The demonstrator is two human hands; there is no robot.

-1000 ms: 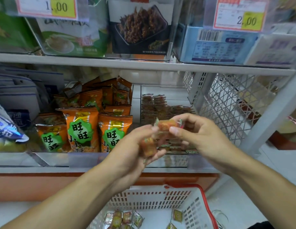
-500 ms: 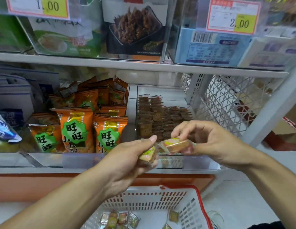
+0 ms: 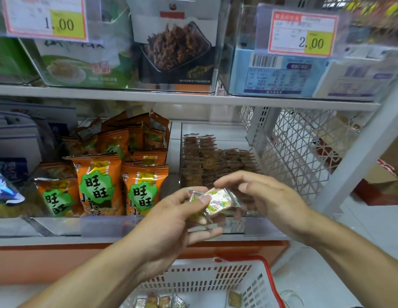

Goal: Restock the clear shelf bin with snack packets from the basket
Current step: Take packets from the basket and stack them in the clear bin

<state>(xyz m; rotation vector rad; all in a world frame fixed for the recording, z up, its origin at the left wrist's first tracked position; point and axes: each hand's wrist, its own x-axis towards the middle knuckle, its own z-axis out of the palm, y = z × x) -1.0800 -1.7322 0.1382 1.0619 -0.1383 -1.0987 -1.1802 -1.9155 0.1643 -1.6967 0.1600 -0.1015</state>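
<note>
Head view. The left hand (image 3: 171, 221) grips a small clear-wrapped snack packet (image 3: 216, 202) between thumb and curled fingers, at about 6 o'clock from the stock already in the clear shelf bin (image 3: 216, 127) and just in front of the bin's front wall. A second packet seems tucked lower in the same palm, though the wrapper glare makes that hard to confirm. The right hand (image 3: 276, 196) sits at 3 o'clock of the packet, fingers loosely curved over its right end; whether they touch the wrapper or hover just clear of it cannot be told.

Compared with half a second ago, the packet that the right hand was pinching now lies against the left thumb, and the right fingers have loosened. A second ago both hands were higher, level with the packets in the bin; they have since dropped to its front lip. This reads as sorting or squaring packets between the hands rather than placing, so no packet has gone in during this stretch.

The bin holds rows of brown packets toward its back and middle, with room nearer the front. At 6 o'clock of the hands, the white basket (image 3: 256, 283) with its red rim has several more packets (image 3: 159, 301) on its floor, so restocking is well short of finished.
</note>
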